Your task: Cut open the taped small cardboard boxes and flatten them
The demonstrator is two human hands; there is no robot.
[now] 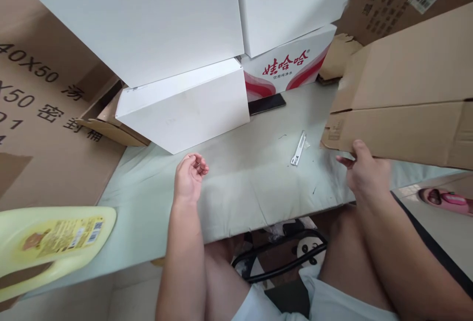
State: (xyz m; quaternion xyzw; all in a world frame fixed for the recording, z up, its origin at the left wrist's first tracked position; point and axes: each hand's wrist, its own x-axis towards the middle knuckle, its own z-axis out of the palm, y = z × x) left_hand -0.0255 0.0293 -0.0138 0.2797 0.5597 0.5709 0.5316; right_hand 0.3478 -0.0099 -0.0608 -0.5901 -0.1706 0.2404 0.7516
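Note:
My right hand (369, 173) grips the lower edge of a brown cardboard box (402, 128), thumb on the near face and the other fingers mostly hidden behind it. The box is tilted up over the right end of the table. My left hand (190, 175) hovers over the table's front part, palm turned inward. Its fingers are loosely curled in, and nothing shows in them. Between the hands, nearer the right one, a white utility knife (298, 148) lies on the pale green cloth (244, 178). A black phone-like slab (268, 104) lies behind it.
White boxes (185, 114) are stacked along the back, beside a white carton with red print (288, 67). Large brown cartons stand at left (48, 89) and back right (391, 0). A yellow jug (59, 247) lies front left. A black metal frame (281, 257) is below the table.

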